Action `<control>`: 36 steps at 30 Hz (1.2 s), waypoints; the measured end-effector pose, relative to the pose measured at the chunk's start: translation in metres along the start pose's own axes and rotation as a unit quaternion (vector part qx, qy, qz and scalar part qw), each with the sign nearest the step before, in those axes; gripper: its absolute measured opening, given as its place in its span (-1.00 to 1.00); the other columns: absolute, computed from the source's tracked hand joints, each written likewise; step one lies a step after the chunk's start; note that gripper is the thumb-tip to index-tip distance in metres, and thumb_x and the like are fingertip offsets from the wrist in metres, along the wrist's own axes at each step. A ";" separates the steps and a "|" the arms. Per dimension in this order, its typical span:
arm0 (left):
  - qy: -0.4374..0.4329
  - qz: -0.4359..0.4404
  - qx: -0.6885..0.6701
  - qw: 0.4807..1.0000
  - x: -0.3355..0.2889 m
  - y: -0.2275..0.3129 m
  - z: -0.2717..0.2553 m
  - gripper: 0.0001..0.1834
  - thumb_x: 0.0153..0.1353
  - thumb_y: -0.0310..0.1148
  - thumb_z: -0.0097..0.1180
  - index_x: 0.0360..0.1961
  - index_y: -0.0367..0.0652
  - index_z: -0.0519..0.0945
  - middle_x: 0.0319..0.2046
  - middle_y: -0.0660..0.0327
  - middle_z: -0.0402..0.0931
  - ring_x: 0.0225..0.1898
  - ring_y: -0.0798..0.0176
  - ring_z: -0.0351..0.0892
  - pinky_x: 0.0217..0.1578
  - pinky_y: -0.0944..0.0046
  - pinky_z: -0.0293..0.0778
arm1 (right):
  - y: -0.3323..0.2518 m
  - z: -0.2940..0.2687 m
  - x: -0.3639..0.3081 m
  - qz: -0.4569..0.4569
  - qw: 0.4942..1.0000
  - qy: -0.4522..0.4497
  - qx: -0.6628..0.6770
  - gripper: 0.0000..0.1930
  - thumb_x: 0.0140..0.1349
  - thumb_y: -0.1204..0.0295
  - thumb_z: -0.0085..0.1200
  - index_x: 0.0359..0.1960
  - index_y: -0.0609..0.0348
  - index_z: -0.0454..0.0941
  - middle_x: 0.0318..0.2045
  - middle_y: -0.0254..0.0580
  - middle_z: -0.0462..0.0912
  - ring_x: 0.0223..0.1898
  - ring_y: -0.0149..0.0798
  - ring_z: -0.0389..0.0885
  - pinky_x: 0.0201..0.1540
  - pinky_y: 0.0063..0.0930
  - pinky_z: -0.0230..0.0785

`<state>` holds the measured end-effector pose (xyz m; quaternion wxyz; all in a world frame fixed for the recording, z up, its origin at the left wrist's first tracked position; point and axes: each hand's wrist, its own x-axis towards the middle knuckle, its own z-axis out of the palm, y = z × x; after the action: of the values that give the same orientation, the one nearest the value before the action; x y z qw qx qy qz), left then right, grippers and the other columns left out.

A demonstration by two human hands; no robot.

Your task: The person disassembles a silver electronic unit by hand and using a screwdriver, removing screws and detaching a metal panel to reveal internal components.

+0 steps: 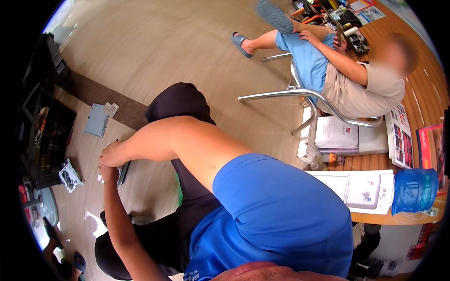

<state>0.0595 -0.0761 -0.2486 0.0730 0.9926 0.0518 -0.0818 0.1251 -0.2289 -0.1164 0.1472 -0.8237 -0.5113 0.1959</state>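
My right hand (110, 154) reaches out from the blue sleeve, its fingers curled over the top edge of a flat dark part (123, 171) lying on the wooden floor. Just beneath it, my left hand (108, 174) grips the same part's near edge, where a small white piece (100, 179) shows. My knees in black trousers (178, 103) frame the two arms. The underside of the part is hidden by my hands.
A grey metal plate (97, 120) and a small circuit-like part (70, 175) lie on the floor nearby. A black crate (49, 136) stands at the left. Another person sits on a chrome chair (300, 93) holding a phone. A water dispenser (370, 189) with a blue bottle is at right.
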 end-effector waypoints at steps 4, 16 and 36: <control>-0.058 -0.021 0.002 0.998 -0.011 -0.007 -0.009 -0.56 0.31 -0.23 -0.03 0.21 0.05 0.40 0.18 0.15 0.39 0.22 0.03 0.36 0.14 -0.26 0.23 | -0.012 -0.003 0.005 -0.061 0.998 -0.006 -0.022 -0.67 0.29 0.28 -0.12 -0.07 0.17 0.58 -0.05 0.08 0.61 0.00 0.07 0.60 0.03 -0.09 0.45; 0.015 -0.012 -0.050 0.999 0.002 0.014 -0.001 -0.63 0.29 -0.22 -0.03 0.04 -0.15 0.53 0.01 0.06 0.56 0.05 -0.01 0.52 0.04 -0.20 0.33 | 0.003 0.000 0.014 0.015 0.996 -0.015 0.090 -0.60 0.34 0.08 -0.29 -0.06 -0.02 0.53 -0.06 0.11 0.60 -0.02 0.13 0.56 0.03 -0.09 0.36; -0.010 -0.055 -0.074 0.996 -0.007 0.029 -0.025 -0.47 0.22 -0.17 0.00 0.23 -0.04 0.41 0.31 0.09 0.21 0.30 -0.01 0.20 0.16 -0.44 0.05 | -0.004 -0.004 0.012 -0.032 0.995 -0.050 -0.086 -0.66 0.22 0.55 -0.17 0.05 0.11 0.34 -0.17 0.05 0.55 -0.04 0.11 0.52 -0.04 -0.07 0.41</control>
<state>0.0596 -0.1015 -0.2189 0.1418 0.9793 0.1119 -0.0917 0.1287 -0.2165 -0.1129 0.0560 -0.8056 -0.5591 0.1877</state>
